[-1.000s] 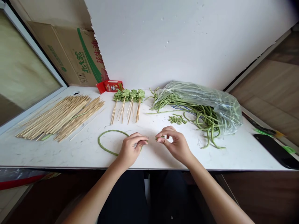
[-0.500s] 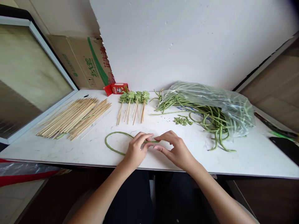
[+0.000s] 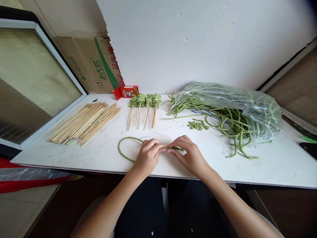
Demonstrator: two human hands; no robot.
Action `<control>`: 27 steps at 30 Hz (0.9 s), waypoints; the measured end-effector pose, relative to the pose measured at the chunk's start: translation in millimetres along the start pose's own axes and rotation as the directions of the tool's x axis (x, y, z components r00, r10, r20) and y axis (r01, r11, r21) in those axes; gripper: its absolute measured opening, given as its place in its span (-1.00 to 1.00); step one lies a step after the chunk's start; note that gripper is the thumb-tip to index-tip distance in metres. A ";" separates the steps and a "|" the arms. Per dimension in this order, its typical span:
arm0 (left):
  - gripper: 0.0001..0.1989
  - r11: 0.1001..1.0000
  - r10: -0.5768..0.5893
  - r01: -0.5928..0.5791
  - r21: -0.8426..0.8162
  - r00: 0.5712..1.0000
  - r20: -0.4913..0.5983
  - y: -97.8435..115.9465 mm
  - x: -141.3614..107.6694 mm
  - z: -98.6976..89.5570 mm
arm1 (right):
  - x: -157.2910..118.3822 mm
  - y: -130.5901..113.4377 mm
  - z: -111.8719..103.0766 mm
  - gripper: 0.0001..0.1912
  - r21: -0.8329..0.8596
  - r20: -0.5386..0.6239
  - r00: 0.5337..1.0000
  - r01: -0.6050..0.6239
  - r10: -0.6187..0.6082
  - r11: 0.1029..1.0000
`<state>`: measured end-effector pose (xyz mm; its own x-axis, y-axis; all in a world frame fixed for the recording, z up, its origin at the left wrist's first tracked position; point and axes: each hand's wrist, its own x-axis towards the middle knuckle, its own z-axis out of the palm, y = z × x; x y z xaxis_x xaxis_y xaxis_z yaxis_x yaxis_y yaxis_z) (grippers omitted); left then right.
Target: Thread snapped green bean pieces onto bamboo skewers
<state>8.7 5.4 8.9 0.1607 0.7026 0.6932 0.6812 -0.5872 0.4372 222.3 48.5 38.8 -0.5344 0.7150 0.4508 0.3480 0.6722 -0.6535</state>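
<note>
The left hand (image 3: pixel 150 152) pinches a bean (image 3: pixel 119 147) and the right hand (image 3: pixel 190 155) grips it just beside, fingertips almost meeting, a close hold that seems meant to control a short stretch, while the rest lies in a loose loop on the tabletop (image 3: pixel 106 158) to the left, perhaps to stay out of the way. Beyond, four bundles (image 3: pixel 149 100) lie side by side, their bare ends toward the person, likely for order; sticks (image 3: pixel 81 120) at left, and scraps (image 3: pixel 198 125) and a bag (image 3: pixel 223 91) of beans at right, appear kept apart for easy reach.
</note>
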 end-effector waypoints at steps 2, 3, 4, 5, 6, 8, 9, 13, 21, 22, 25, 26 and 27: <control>-0.85 1.000 0.015 -0.015 0.004 1.000 0.009 2.0 -0.6 0.8 | -0.5 -0.4 4.7 -0.93 -0.011 -0.015 1.000 0.010 -0.010 1.000; -0.84 1.000 0.017 -0.017 0.007 1.000 0.014 3.0 -0.9 1.1 | -0.7 -0.3 6.6 -0.91 -0.012 -0.019 1.000 0.013 -0.013 1.000; -0.83 1.000 0.018 -0.018 0.006 1.000 0.022 4.1 -1.2 1.3 | -0.8 -0.2 8.2 -0.86 -0.008 -0.021 1.000 0.018 -0.019 1.000; -0.80 1.000 0.020 -0.020 0.002 0.999 0.032 5.2 -1.4 1.4 | -1.0 -0.1 9.4 -0.81 0.000 -0.021 0.999 0.024 -0.024 1.000; -0.77 1.000 0.022 -0.021 -0.007 0.999 0.044 6.2 -1.5 1.3 | -1.1 0.0 10.4 -0.76 0.013 -0.023 0.999 0.032 -0.031 0.999; -0.70 0.999 0.023 -0.020 -0.041 0.998 0.064 7.8 -1.4 0.6 | -1.5 -0.2 11.8 -0.71 0.050 -0.021 0.999 0.039 -0.038 0.998; -0.68 0.998 0.023 -0.019 -0.062 0.997 0.070 8.2 -1.1 0.0 | -1.8 -0.4 12.2 -0.71 0.075 -0.018 0.999 0.034 -0.033 0.997; -0.61 0.992 -0.004 0.016 -0.128 0.995 0.095 6.3 -0.2 -2.8 | -2.2 -1.4 11.6 -0.77 0.214 0.021 1.000 -0.024 0.020 0.976; -0.84 0.951 -0.141 0.153 -0.269 0.988 0.064 -1.1 0.3 -1.3 | -0.3 30.7 -10.7 -0.88 -0.012 -0.120 0.983 -0.143 0.141 0.990; -0.85 0.948 -0.151 0.163 -0.275 0.986 0.064 -1.2 0.3 -1.0 | -0.5 35.5 -13.1 -0.86 -0.056 -0.114 0.979 -0.176 0.169 0.983; -0.86 0.944 -0.166 0.181 -0.276 0.983 0.075 -1.0 0.2 -0.5 | -1.4 43.5 -17.0 -0.76 -0.109 -0.052 0.968 -0.249 0.245 0.962; -0.86 0.944 -0.167 0.183 -0.273 0.983 0.079 -1.0 0.1 -0.4 | -1.6 44.3 -17.7 -0.71 -0.114 -0.026 0.966 -0.258 0.256 0.959; -0.87 0.946 -0.167 0.183 -0.268 0.983 0.082 -1.1 0.0 -0.2 | -1.7 44.6 -18.5 -0.65 -0.117 -0.008 0.965 -0.261 0.262 0.958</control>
<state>7.8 5.9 8.6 0.1030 0.8213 0.5611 0.4819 -0.5347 0.6942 252.9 80.8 20.1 -0.4184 0.8677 0.2683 0.5629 0.4796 -0.6732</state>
